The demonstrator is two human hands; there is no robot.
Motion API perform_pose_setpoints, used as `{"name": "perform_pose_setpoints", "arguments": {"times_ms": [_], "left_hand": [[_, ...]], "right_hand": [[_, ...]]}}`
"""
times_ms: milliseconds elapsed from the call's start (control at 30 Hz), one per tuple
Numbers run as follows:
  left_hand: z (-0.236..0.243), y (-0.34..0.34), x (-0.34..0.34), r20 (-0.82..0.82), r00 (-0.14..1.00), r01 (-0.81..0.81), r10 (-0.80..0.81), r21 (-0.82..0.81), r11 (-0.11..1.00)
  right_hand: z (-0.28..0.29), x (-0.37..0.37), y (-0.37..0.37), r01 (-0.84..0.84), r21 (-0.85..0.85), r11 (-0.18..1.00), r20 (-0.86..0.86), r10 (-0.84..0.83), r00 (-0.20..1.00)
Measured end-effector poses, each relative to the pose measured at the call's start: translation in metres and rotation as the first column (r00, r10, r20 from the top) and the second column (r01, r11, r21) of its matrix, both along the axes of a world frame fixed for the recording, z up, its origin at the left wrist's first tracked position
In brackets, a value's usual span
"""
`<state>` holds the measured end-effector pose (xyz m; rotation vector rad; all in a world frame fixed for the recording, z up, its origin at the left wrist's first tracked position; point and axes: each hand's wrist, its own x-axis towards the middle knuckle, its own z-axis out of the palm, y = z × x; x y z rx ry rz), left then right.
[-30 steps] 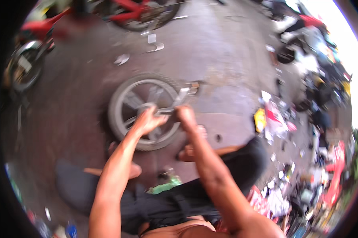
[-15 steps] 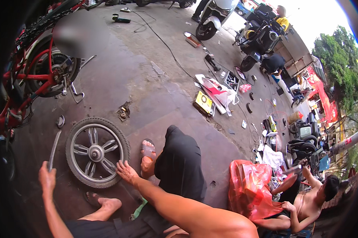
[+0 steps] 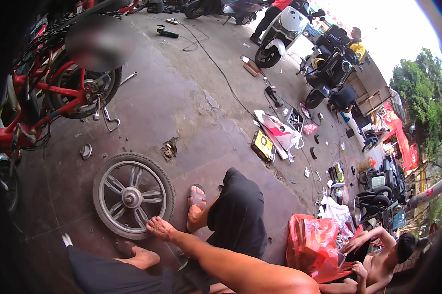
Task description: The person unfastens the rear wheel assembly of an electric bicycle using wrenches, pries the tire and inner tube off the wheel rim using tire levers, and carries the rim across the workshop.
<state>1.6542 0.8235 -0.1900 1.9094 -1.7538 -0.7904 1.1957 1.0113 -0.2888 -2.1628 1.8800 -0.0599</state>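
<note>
Smooth dark floor, rougher and greyer toward its far edge. Red two-wheeler at the floor's left edge, its rear wheel toward the middle. White scooter near the far edge. Seated person at the near right corner, one hand at a translucent red plastic bag. Wheel, the item handled: lies flat on the near left part of the floor, hub upward, black tyre around a grey spoked rim. Yellow-and-black box beside the right edge of the smooth area. Sandalled foot just beside the tyre's right side. Right hand: fingers together, partly bent, laid over tyre and rim at the wheel's near right; cannot tell whether they grip. Left hand: out of view; opening and contents cannot be told. Curved metal piece lies near the wheel, beyond its far left side.
</note>
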Motion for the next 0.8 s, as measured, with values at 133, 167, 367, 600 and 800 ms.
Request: {"name": "perform_pose_setpoints", "arguments": {"times_ms": [133,167,367,600,800], "left_hand": [[-0.059,0.083,-0.037,-0.171,0.978,-0.083,0.123,0.223,0.971],[-0.071,0.096,-0.049,-0.212,0.966,-0.089,0.146,0.259,0.962],[-0.104,0.143,-0.074,-0.360,0.905,-0.095,0.227,0.349,0.932],[-0.119,0.142,-0.055,-0.392,0.886,-0.139,0.248,0.286,0.948],[-0.136,0.155,-0.041,-0.235,0.927,-0.251,0.294,0.194,0.948]], "right_hand": [[-0.004,0.039,0.007,-0.088,-0.040,0.995,-0.342,0.069,0.937],[-0.022,0.004,0.021,-0.031,-0.145,0.989,-0.416,-0.033,0.909],[0.023,0.035,0.016,0.092,0.185,0.978,-0.294,-0.034,0.955],[0.037,0.058,-0.007,0.140,0.427,0.893,-0.119,-0.099,0.988],[0.057,0.093,-0.041,0.161,0.123,0.979,0.200,-0.183,0.962]]}}
